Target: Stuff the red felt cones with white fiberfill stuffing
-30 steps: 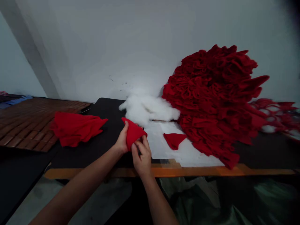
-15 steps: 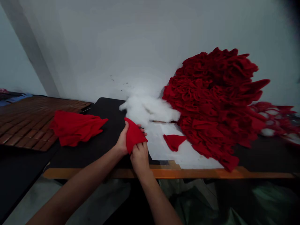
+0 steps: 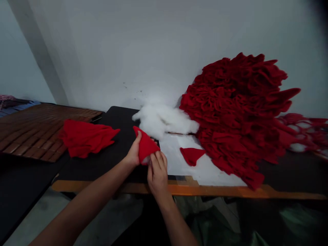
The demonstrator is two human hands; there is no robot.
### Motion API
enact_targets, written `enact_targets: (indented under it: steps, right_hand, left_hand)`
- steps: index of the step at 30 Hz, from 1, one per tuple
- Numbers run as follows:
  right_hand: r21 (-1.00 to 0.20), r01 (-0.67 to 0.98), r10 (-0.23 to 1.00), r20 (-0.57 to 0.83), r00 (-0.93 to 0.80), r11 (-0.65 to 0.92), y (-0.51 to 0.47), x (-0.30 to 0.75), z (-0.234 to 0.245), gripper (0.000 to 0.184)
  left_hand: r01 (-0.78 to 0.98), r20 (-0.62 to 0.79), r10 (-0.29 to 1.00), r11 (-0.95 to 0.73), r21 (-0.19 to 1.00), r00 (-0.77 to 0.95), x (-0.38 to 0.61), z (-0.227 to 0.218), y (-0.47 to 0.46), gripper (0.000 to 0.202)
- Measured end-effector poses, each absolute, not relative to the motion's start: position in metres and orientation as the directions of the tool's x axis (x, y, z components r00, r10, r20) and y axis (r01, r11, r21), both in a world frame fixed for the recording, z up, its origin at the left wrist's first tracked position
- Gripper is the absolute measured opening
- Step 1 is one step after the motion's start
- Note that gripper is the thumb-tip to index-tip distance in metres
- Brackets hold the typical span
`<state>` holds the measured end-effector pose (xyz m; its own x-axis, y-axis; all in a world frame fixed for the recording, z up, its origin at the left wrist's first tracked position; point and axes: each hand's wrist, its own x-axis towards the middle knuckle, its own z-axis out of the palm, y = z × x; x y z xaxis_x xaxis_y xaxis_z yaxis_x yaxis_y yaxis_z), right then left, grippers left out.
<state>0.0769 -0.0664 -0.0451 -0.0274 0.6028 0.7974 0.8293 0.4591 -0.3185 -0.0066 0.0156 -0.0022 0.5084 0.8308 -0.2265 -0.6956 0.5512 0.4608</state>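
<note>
My left hand (image 3: pixel 133 154) grips a small red felt cone (image 3: pixel 145 145) from its left side, thumb up along the point. My right hand (image 3: pixel 156 172) sits just below the cone's open end, fingers bunched and pressing at the opening, where a bit of white stuffing shows. A heap of white stuffing (image 3: pixel 164 119) lies just behind the cone on the black table (image 3: pixel 115 143). One flat red cone (image 3: pixel 191 155) rests on a white sheet (image 3: pixel 205 167) to the right.
A large pile of red felt cones (image 3: pixel 238 109) leans against the wall at right. A smaller pile of red pieces (image 3: pixel 85 138) lies at left, beside a brown slatted mat (image 3: pixel 30 130). An orange wooden edge (image 3: pixel 205 190) runs along the table front.
My right hand has slid from gripping the cone's lower edge to just below its opening, fingers pushing in. The cone has tilted slightly. The view has shifted a little.
</note>
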Motion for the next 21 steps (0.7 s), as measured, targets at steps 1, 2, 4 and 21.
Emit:
enact_targets:
  steps: [1, 2, 4, 21]
  right_hand:
    - [-0.314, 0.824, 0.587, 0.809, -0.028, 0.471, -0.068, 0.075, -0.045, 0.045]
    - [-0.325, 0.813, 0.59, 0.807, -0.028, 0.483, -0.069, 0.073, -0.044, 0.045]
    - [-0.412, 0.772, 0.641, 0.767, 0.007, 0.484, -0.069, 0.069, -0.04, 0.044]
    - [-0.691, 0.598, 0.737, 0.635, 0.232, 0.406, -0.064, 0.069, -0.033, 0.04]
  left_hand:
    - [-0.697, -0.216, 0.83, 0.55, 0.46, 0.514, -0.006, -0.002, 0.015, 0.044]
    - [-0.69, -0.196, 0.824, 0.555, 0.465, 0.531, -0.006, -0.003, 0.014, 0.044]
    - [-0.668, -0.121, 0.804, 0.558, 0.492, 0.582, -0.004, -0.002, 0.008, 0.045]
    - [-0.659, -0.06, 0.826, 0.488, 0.572, 0.56, 0.0, -0.007, 0.0, 0.036]
